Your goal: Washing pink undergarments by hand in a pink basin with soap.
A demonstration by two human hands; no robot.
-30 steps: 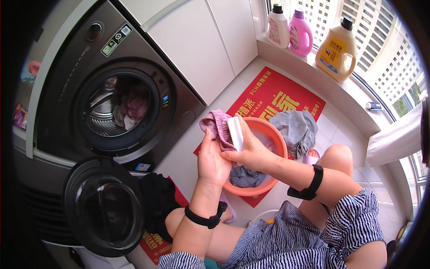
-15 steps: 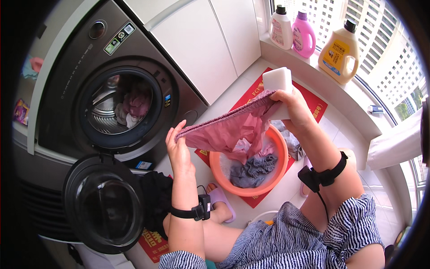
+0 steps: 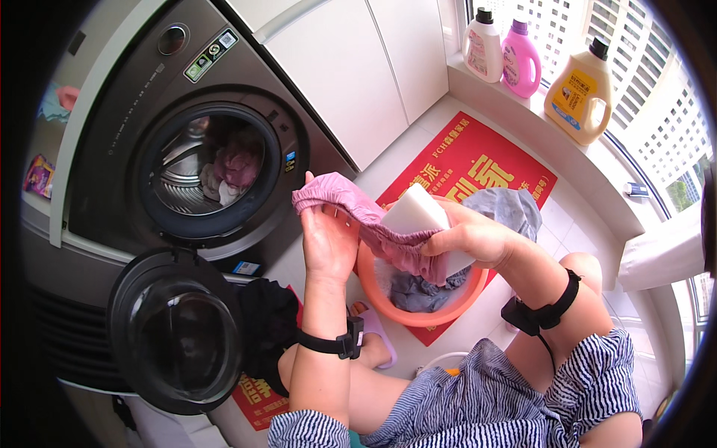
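Pink garment [image 3: 336,196]: went from stretched taut in the earlier frame to slack and bunched, held up between my left hand [image 3: 328,243] and right hand [image 3: 478,237].
Right hand: had come lower and nearer the left; fingers wrapped round a white block [image 3: 414,209], thumb on the garment's gathered edge.
White block: tilted, against the garment.
Left hand: palm open, garment draped over fingers; tips mostly hidden, so I couldn't really tell if they pinched.
Orange basin [image 3: 418,318]: below both hands, grey-blue cloth [image 3: 418,293] inside.
Red mat [image 3: 441,160]: under basin; grey cloth [image 3: 508,205] beside basin.
Washing machine [image 3: 104,179]: stood left, door [image 3: 175,328] open, laundry [image 3: 237,164] in drum.
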